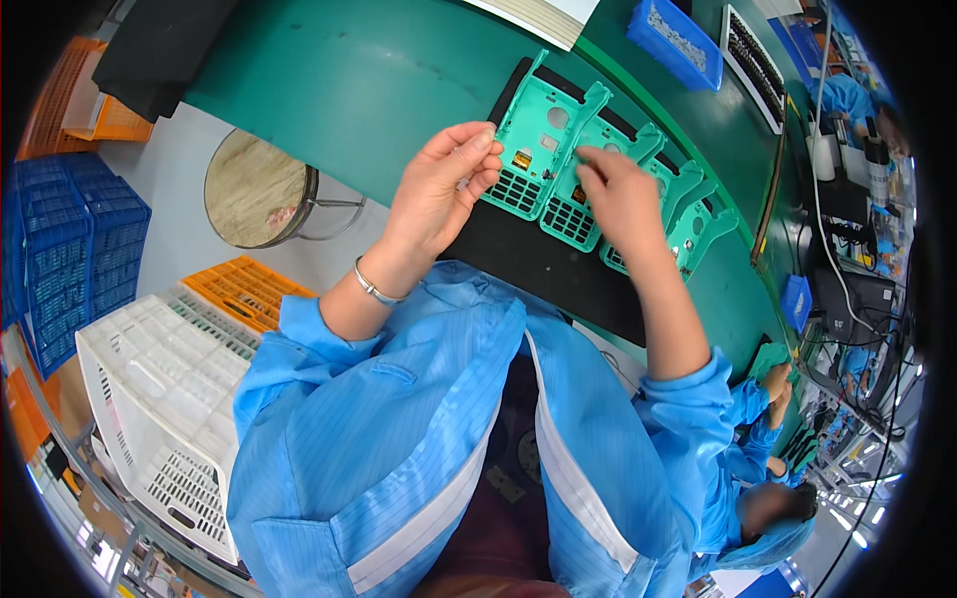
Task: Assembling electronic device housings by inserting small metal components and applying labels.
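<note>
Several teal plastic housings (pixel 543 125) with keypad-like grids of holes lie in a row on a black mat (pixel 558 274), overlapping toward the right. My left hand (pixel 444 179) is closed in a pinch beside the left edge of the leftmost housing. Whatever its fingertips hold, if anything, is too small to make out. Above the second housing (pixel 570 221) my right hand (pixel 625 197) points its pinched fingertips down, and it covers part of the housings there. What lies between those fingertips is hidden. A small gold-coloured patch (pixel 521 159) shows inside the leftmost housing.
Beyond the green table (pixel 299 90) sit a blue bin of small parts (pixel 678 45) and a black-and-white tray (pixel 753 65). A round stool (pixel 254 189), white crates (pixel 169 379) and blue crates (pixel 85 239) stand at the left. A co-worker (pixel 763 488) sits at the lower right.
</note>
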`<state>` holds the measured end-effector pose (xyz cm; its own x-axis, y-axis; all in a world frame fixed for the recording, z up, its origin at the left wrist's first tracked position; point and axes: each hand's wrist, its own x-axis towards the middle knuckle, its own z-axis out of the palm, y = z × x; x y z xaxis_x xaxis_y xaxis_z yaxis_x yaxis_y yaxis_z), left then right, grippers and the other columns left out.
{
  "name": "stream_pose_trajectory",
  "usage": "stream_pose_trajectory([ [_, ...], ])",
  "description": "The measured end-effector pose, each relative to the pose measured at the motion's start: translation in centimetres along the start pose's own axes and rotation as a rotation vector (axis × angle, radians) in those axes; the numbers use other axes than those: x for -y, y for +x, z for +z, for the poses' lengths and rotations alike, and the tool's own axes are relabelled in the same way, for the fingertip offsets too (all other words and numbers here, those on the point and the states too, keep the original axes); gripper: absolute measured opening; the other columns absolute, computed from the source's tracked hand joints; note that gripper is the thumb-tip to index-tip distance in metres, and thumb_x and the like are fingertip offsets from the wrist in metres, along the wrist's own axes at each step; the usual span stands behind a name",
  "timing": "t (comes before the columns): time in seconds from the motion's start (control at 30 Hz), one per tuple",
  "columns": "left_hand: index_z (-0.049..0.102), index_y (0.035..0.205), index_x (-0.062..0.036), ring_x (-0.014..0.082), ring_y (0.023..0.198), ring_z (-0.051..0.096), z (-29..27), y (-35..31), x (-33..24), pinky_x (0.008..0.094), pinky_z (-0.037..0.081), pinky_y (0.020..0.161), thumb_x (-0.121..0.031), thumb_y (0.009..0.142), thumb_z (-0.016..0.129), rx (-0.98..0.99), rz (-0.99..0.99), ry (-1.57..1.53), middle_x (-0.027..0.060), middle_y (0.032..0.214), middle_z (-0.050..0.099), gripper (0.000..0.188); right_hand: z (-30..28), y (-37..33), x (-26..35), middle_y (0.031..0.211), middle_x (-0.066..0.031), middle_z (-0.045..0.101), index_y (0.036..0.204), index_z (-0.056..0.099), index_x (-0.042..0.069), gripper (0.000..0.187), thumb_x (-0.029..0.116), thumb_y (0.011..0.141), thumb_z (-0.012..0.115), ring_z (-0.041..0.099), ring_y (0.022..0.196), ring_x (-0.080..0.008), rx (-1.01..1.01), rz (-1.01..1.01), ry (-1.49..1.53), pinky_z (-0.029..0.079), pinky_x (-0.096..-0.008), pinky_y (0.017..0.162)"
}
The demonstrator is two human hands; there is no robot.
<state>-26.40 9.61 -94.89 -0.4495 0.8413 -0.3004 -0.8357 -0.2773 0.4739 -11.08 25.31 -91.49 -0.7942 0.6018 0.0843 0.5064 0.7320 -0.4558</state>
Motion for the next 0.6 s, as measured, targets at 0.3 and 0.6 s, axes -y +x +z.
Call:
stream_pose_trajectory([
  [0.3, 0.059, 0.101, -0.0033, 0.0089, 0.079, 0.061, -0.2, 0.1, -0.1, 0.0204, 0.053, 0.072, -0.011, 0.093, 0.058, 0.023, 0.015, -0.018, 0.0051, 0.092, 0.063, 0.012, 0.4, -0.6, -0.3, 0.091, -0.0093, 0.062, 0.101, 0.066, 0.006, 0.024, 0.004, 0.078, 0.060, 0.062, 0.080, -0.0286, -0.029, -0.154, -0.133, 0.051, -0.0389, 0.067],
  [0.6, 0.060, 0.100, -0.0049, 0.0084, 0.077, 0.060, -0.8, -0.1, -0.8, 0.0202, 0.052, 0.070, -0.013, 0.093, 0.058, -0.002, 0.032, -0.012, 0.0037, 0.089, 0.063, 0.011, 0.9, 2.2, -0.8, 0.089, -0.0095, 0.062, 0.093, 0.062, 0.005, 0.012, 0.011, 0.083, 0.061, 0.062, 0.077, -0.0288, -0.114, -0.174, -0.416, 0.051, -0.0392, 0.065],
])
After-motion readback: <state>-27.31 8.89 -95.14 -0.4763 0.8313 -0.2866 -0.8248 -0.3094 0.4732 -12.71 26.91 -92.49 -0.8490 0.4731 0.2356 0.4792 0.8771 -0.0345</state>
